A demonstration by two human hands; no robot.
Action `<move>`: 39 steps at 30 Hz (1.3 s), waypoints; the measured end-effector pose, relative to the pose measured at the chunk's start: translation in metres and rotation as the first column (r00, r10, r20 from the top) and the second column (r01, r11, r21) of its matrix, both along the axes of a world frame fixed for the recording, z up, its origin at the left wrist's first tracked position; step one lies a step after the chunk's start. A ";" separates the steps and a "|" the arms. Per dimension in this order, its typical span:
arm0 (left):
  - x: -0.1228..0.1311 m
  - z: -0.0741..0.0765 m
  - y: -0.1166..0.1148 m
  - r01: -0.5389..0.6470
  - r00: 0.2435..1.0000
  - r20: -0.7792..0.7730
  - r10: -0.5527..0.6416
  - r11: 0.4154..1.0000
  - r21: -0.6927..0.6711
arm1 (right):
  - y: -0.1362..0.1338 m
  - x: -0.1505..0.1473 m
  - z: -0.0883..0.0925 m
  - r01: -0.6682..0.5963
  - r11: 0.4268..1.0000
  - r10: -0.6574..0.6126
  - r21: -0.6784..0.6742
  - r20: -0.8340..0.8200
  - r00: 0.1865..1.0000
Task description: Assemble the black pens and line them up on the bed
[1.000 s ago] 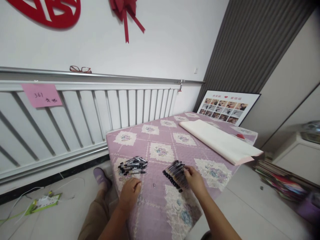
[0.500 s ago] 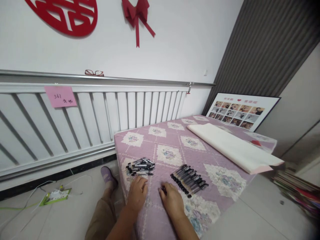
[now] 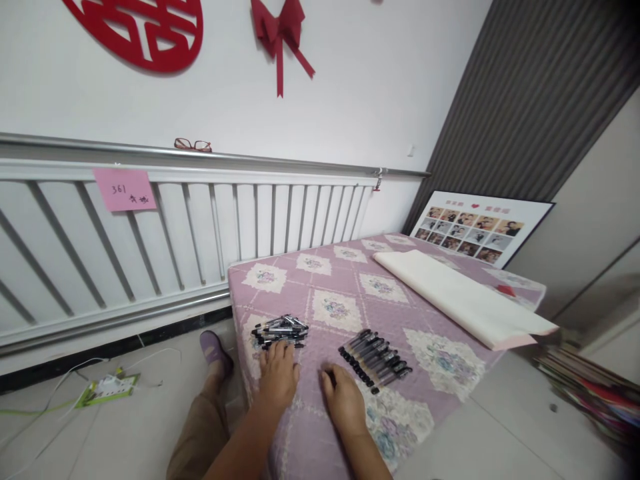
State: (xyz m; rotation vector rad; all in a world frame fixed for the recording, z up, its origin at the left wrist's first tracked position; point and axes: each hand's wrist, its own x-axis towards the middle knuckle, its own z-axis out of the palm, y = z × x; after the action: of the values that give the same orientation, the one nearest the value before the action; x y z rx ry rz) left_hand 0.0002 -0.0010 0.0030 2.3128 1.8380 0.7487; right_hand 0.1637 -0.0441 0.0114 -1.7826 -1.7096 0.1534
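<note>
While the left hand [image 3: 279, 375] spreads at the pen pile [image 3: 281, 329] on flowered tablecloth [image 3: 327, 279], right hand [image 3: 345, 402] curls, can't tell if pinching; radiator [image 3: 281, 217] alongside, photo board [image 3: 467, 232] beyond.

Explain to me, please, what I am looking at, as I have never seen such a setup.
There is no machine here, just a person's two bare hands, seen by a camera worn on the head, looking forward and down. On the purple patterned cloth lie a jumbled pile of pens, a neater row of pens and, farther off, a white sheet. The left hand has its fingers at the pile's near edge; the right hand is curled beside the row. Neither clearly holds anything.
</note>
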 end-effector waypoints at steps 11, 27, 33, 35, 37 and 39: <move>-0.001 0.003 -0.003 -0.035 0.999 -0.010 0.036 0.998 0.053 | 0.002 0.003 -0.005 0.023 0.999 -0.028 -0.042 -0.143 0.989; -0.004 0.006 -0.003 0.087 0.996 -0.010 -0.087 0.995 -0.055 | 0.005 0.006 -0.008 -0.008 0.996 0.028 0.085 -0.230 0.973; -0.003 0.004 -0.011 0.178 0.976 0.135 -0.171 0.983 -0.042 | 0.008 0.009 -0.011 0.003 0.997 0.021 0.083 -0.294 0.956; -0.002 0.002 -0.014 0.206 0.957 0.217 -0.190 0.977 -0.050 | 0.007 0.009 -0.010 0.005 0.998 0.016 0.066 -0.309 0.951; -0.001 0.000 -0.015 0.224 0.937 0.283 -0.204 0.974 -0.037 | 0.006 0.009 -0.008 0.003 0.999 0.014 0.054 -0.311 0.950; 0.000 -0.002 -0.017 0.228 0.920 0.328 -0.214 0.974 -0.006 | 0.004 0.009 -0.006 0.002 0.999 0.013 0.047 -0.305 0.952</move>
State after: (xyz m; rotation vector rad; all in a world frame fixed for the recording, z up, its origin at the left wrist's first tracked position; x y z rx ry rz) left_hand 0.0000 -0.0176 0.0015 2.1616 1.4121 0.9741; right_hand 0.1723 -0.0397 0.0057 -1.6238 -1.4840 0.3687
